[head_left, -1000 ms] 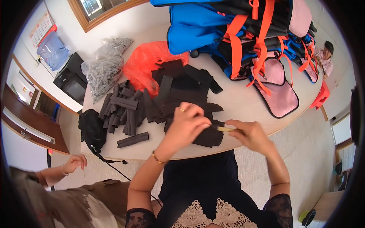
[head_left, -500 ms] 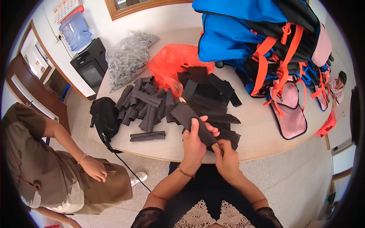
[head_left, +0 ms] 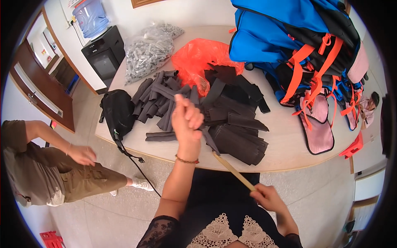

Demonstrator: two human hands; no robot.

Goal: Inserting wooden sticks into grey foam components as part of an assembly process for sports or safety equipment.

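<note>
Above the near edge of the desk [head_left: 297,142], a dark sleeve [head_left: 211,142] is gripped by the left hand [head_left: 188,122], fingers curled; a pale stick [head_left: 235,172] is pinched by the right hand [head_left: 268,198]. Sleeve-working seems in hand; steady alignment seems called for.

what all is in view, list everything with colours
flat stick: 1, pale yellow, lower centre
narrow strip: 1, dark grey, by stick's end
rolled fabric pieces: many, dark grey, table left
flat fabric pieces: many, dark, table centre
plastic bag: 1, orange-red, behind fabric
clear bag: 1, grey-filled, table's back left
strapped bags: several, blue-black-pink, orange straps, table right
pouch: 1, black, table's left end
table: 1, pale, centre
water dispenser: 1, black, upper left
door: 1, brown, left
plastic items: 2, red, far right, bottom left
other people: 2, brown and pink clothes, left, right
left hand: 1, bare, above table
right hand: 1, bare, gripping stick
</note>
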